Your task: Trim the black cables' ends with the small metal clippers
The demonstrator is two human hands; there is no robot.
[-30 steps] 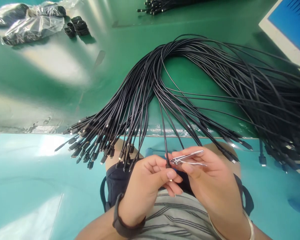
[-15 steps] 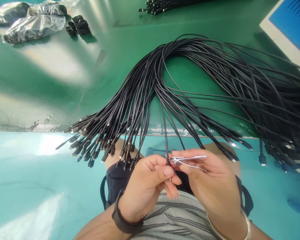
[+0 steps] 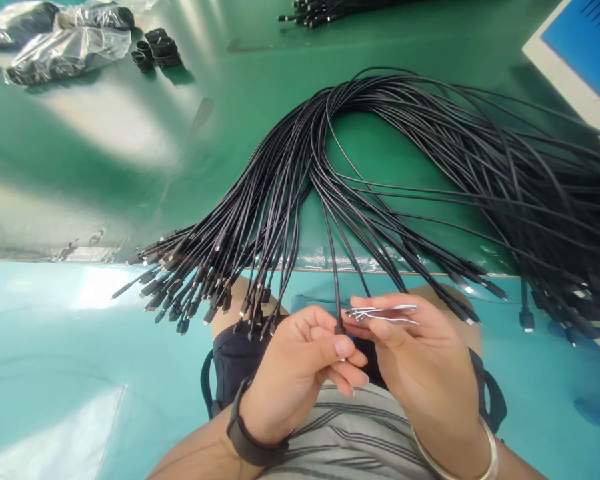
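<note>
A big bundle of black cables (image 3: 410, 153) lies fanned over the green table (image 3: 130, 133), its plug ends hanging past the near edge. My left hand (image 3: 300, 367) pinches the plug end of one cable (image 3: 338, 329) between thumb and fingers, just above my lap. My right hand (image 3: 420, 360) is closed on a small metal clipper-like tool (image 3: 383, 313), whose tip sits right at that plug. Both hands touch each other in front of my striped shirt.
Clear plastic bags (image 3: 55, 40) of dark parts and a few small black coils (image 3: 157, 50) lie at the far left. More cable ends (image 3: 320, 10) lie at the far edge. A white and blue board (image 3: 575, 60) stands at the right. The floor below is teal.
The metal tool's handles have squeezed closer together in my right hand. Both hands stay at the same plug, drifting slightly right.
</note>
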